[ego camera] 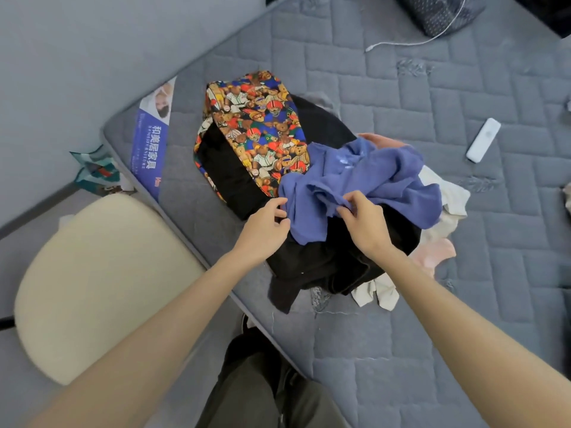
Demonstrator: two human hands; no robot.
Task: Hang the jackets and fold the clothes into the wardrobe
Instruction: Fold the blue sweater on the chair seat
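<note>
Blue top lay crumpled atop the clothes pile on the mattress. Left hand and right hand each pinched its near edge; bulk lay ahead-right, nearer my right.

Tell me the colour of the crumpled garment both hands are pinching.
Blue-purple, with a faint pale print; the crumpled cotton garment shows best in the head view.

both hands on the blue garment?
Yes: the left hand and right hand each pinch an edge of the blue garment atop the clothes pile.
</note>
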